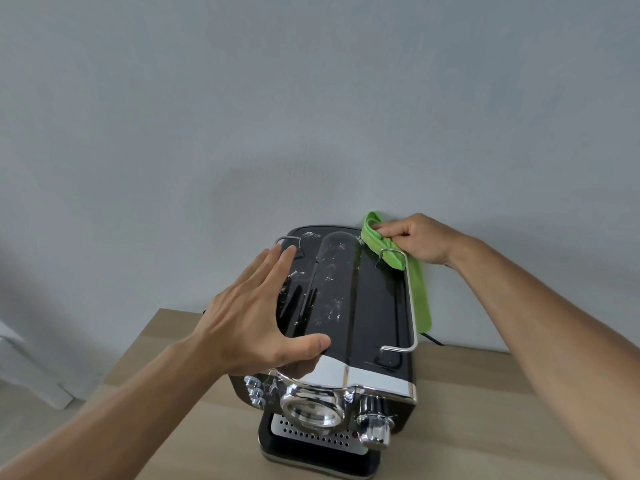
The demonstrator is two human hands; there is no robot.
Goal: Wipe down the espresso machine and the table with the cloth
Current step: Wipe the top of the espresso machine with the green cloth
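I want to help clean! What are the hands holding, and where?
The right hand grips the soft green cloth by its bunched upper end; the rest hangs beside the glossy black espresso machine. The left hand, fingers straight, holds nothing.

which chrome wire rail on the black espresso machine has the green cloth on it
The right chrome rail: the right hand's green cloth lies against its rear end; the left rail has none.

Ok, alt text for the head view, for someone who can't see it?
The right hand grips a green cloth at the back right corner of the black espresso machine, while the left hand spreads open over its left side. White smudges mark the machine's top; it stands on a wooden table.
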